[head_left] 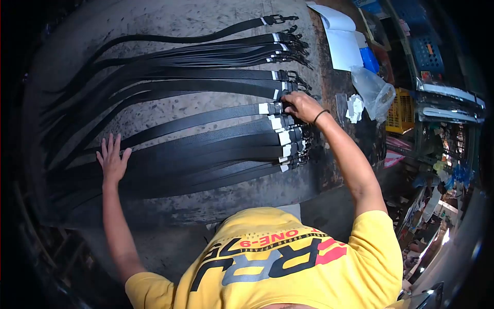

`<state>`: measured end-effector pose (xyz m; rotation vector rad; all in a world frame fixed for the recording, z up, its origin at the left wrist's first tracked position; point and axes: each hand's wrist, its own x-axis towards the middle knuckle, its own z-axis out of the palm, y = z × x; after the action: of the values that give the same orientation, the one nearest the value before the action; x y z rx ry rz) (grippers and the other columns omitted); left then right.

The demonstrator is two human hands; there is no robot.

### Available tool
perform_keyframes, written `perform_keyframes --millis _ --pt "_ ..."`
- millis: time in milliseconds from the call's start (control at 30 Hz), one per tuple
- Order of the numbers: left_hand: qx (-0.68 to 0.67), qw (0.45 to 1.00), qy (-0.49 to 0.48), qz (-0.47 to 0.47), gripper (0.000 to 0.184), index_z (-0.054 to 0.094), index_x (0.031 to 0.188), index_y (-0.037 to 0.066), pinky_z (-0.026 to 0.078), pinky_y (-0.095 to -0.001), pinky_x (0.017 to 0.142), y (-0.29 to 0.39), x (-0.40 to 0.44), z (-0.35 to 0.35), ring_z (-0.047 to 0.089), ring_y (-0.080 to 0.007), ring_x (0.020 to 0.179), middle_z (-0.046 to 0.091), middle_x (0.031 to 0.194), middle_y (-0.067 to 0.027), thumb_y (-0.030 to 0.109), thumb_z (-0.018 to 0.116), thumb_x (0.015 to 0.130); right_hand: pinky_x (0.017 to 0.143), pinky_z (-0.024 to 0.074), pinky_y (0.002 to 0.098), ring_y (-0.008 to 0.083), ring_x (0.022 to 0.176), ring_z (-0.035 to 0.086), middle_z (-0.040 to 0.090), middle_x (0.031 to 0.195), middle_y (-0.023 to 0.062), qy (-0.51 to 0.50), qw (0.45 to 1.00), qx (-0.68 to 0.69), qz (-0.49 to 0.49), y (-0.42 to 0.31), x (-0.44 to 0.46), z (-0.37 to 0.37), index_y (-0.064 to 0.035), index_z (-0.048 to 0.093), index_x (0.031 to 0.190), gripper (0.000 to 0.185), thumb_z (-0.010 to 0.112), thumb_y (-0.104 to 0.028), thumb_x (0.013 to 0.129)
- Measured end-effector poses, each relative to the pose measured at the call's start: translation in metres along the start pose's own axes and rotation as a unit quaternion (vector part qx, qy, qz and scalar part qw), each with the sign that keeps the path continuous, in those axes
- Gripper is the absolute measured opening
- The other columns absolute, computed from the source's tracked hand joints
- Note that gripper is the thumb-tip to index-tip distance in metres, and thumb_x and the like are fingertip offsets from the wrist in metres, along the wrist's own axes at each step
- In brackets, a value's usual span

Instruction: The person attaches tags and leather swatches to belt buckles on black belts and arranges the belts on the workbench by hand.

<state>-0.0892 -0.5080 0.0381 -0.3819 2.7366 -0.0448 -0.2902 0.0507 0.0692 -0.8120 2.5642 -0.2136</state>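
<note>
Several black belts lie side by side across the table, their buckle ends to the right and white tags near the buckles. My left hand rests with fingers spread at the left part of the belts, holding nothing. At the buckle ends, my right hand has its fingers closed on the end of a black belt; the buckle there is mostly hidden by the hand. Just below it lies another tagged belt. Farther back are more belts in a loose bundle, with a single belt behind them.
The grey, scuffed table carries the belts. To the right lie an open paper pad, a clear plastic bag and small white tags. Beyond them stand a yellow crate and a blue basket.
</note>
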Motion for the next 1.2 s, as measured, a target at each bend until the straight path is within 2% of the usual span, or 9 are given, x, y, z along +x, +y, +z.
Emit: perform_keyframes --millis 100,200,367,467,633,800,900,967,1200 --pt "-0.144 0.977 0.144 0.060 0.047 0.048 0.132 0.010 0.032 -0.0473 0.105 -0.014 0.005 0.026 0.034 -0.0372 0.132 0.040 0.142 -0.0161 0.034 0.055 0.092 0.081 0.0477 0.0466 0.0378 0.098 0.058 0.060 0.102 0.0166 -0.025 0.999 0.006 0.028 -0.008 0.006 -0.008 -0.0067 0.062 0.106 0.026 0.065 -0.019 0.084" --pt "-0.129 0.981 0.136 0.058 0.030 0.062 0.097 0.005 0.042 -0.0445 0.088 -0.026 0.009 0.016 0.054 -0.0341 0.101 0.059 0.099 -0.0133 0.033 0.065 0.085 0.080 0.0467 0.0452 0.0387 0.095 0.058 0.060 0.097 0.0181 -0.027 0.999 0.032 0.002 -0.002 0.013 -0.008 -0.0058 0.062 0.102 0.023 0.061 -0.005 0.080" --pt "-0.067 0.981 0.152 0.103 0.044 0.056 0.119 0.014 0.029 -0.0532 0.103 -0.056 0.008 0.011 0.042 -0.0254 0.125 0.053 0.122 -0.0069 0.037 0.064 0.083 0.085 0.0454 0.0451 0.0414 0.101 0.057 0.060 0.104 0.0219 -0.036 0.998 0.049 0.004 0.015 0.017 -0.002 -0.0050 0.065 0.105 0.030 0.059 0.001 0.076" --pt "-0.017 0.993 0.111 0.025 0.046 0.050 0.129 0.019 0.027 -0.0545 0.106 -0.078 0.004 0.018 0.038 -0.0285 0.130 0.049 0.131 -0.0070 0.036 0.060 0.087 0.083 0.0456 0.0448 0.0424 0.098 0.058 0.061 0.100 0.0236 -0.036 0.998 0.044 0.023 0.003 0.017 -0.008 -0.0026 0.066 0.101 0.025 0.059 0.002 0.076" --pt "-0.075 0.980 -0.053 -0.175 0.087 0.022 0.149 0.029 0.010 -0.0560 0.113 -0.089 -0.011 0.007 0.010 -0.0370 0.144 0.013 0.157 -0.0110 0.073 0.048 0.079 0.077 0.0481 0.0417 0.0385 0.091 0.060 0.063 0.096 0.0194 -0.012 1.000 0.008 -0.014 0.016 0.015 0.001 -0.0003 0.064 0.095 0.021 0.062 0.002 0.074" --pt "-0.073 0.968 -0.026 -0.240 0.076 0.029 0.146 0.025 0.011 -0.0594 0.112 -0.111 -0.002 0.009 0.014 -0.0370 0.142 0.021 0.155 -0.0101 0.071 0.036 0.086 0.076 0.0490 0.0455 0.0372 0.090 0.061 0.063 0.093 0.0183 -0.002 0.991 -0.130 -0.002 0.003 0.015 -0.002 -0.0035 0.068 0.094 0.016 0.062 -0.007 0.079" --pt "0.003 0.977 0.172 -0.123 0.046 0.062 0.111 0.007 0.040 -0.0512 0.095 -0.109 0.014 0.036 0.047 -0.0340 0.120 0.052 0.129 -0.0123 0.046 0.055 0.088 0.078 0.0479 0.0438 0.0352 0.094 0.059 0.061 0.098 0.0166 0.039 0.989 -0.146 0.002 0.011 0.015 -0.005 -0.0074 0.067 0.092 0.012 0.059 -0.012 0.085" --pt "-0.058 0.963 0.262 -0.028 0.037 0.061 0.114 0.007 0.039 -0.0473 0.098 -0.071 0.021 0.024 0.045 -0.0339 0.123 0.050 0.131 -0.0136 0.031 0.063 0.086 0.076 0.0467 0.0442 0.0363 0.091 0.058 0.061 0.094 0.0158 0.057 0.993 -0.094 0.052 -0.022 0.021 -0.029 -0.0053 0.062 0.091 0.009 0.060 -0.011 0.084" --pt "-0.139 0.926 0.320 0.142 0.040 0.058 0.115 0.006 0.039 -0.0453 0.097 0.041 0.078 -0.014 0.047 -0.0309 0.120 0.054 0.125 -0.0118 0.029 0.066 0.083 0.085 0.0476 0.0443 0.0371 0.101 0.058 0.061 0.103 0.0168 -0.003 0.997 -0.036 0.070 -0.007 0.039 -0.012 -0.0074 0.058 0.108 0.037 0.073 -0.015 0.075"
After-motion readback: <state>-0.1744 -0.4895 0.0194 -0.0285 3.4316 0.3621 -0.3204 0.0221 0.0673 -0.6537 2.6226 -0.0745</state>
